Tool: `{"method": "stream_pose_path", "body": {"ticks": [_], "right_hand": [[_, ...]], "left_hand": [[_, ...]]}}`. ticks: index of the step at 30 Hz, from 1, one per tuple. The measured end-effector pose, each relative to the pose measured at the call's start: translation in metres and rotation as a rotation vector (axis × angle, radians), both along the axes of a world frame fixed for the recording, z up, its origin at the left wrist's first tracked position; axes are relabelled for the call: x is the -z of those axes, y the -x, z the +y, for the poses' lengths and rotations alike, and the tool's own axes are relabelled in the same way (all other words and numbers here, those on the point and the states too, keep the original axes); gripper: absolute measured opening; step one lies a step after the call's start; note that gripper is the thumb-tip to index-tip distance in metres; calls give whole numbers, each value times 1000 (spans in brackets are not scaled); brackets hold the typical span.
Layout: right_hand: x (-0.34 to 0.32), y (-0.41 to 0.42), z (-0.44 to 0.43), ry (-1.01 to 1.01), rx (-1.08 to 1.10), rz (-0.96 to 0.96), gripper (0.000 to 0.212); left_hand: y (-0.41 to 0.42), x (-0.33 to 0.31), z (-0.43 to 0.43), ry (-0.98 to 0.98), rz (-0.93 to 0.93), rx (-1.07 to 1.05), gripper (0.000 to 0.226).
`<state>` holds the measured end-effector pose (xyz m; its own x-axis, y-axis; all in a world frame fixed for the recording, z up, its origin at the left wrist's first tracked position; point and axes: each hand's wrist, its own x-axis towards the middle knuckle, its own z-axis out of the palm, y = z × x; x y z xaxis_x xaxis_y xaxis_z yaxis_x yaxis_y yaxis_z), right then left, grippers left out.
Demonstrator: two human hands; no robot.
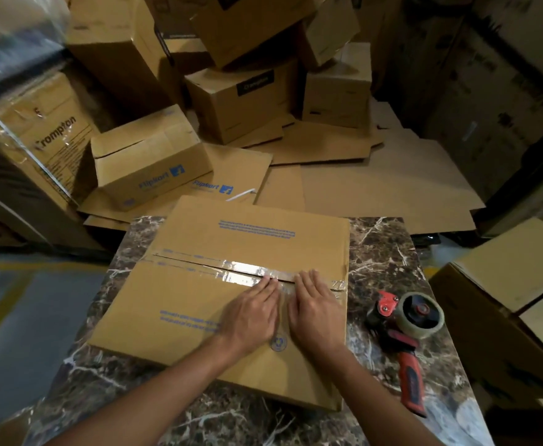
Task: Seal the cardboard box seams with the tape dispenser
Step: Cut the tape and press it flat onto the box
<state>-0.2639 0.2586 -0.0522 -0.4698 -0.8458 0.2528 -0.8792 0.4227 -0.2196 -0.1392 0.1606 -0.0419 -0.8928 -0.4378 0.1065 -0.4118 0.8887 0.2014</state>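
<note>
1. Hands first: pressing flat with the left hand (251, 317) and the right hand (317, 312), side by side, fingers straight and close together, nothing grasped.
2. Fingertips laid on the strip of clear shiny tape (251, 272) along the middle seam (183, 259) of the flat brown cardboard box with blue print (180, 304). Most likely done to rub the tape down so that it sticks to both flaps.
3. Box lying flat on the dark marbled table top (382, 252), with the seam running across in front of the person. Easy therefore to press with both palms at equal force.
4. Set aside on the table just right of the box, touched by no hand: the red and black tape dispenser with its roll of clear tape (405, 323). Handle turned toward the person (convenient for the right hand to pick up).
5. Toward the left end of the seam, a dark gap visible. Hard to tell if tape covers it there, so probably more sealing to do.
6. Behind the table, a pile of brown cartons (238, 101) and flattened cardboard sheets (360, 188) on the floor.
</note>
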Motion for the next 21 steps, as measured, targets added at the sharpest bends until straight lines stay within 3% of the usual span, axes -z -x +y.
{"method": "stream_pose_path", "body": {"ticks": [3, 9, 13, 16, 18, 21], "right_hand": [[-1, 0, -5, -66, 18, 2, 41], [-10, -7, 6, 158, 40, -30, 21], [3, -6, 4, 190, 26, -36, 30], [4, -3, -2, 37, -19, 24, 44], [-1, -2, -4, -34, -16, 18, 43], [-12, -5, -8, -89, 83, 64, 35]], "left_hand": [[0, -1, -4, 43, 11, 35, 45], [15, -10, -9, 99, -35, 16, 38], [9, -6, -26, 105, 127, 124, 40], [-6, -5, -49, 80, -50, 149, 62], [-17, -1, -65, 10, -200, 198, 70], [-36, 4, -81, 22, -261, 306, 73]]}}
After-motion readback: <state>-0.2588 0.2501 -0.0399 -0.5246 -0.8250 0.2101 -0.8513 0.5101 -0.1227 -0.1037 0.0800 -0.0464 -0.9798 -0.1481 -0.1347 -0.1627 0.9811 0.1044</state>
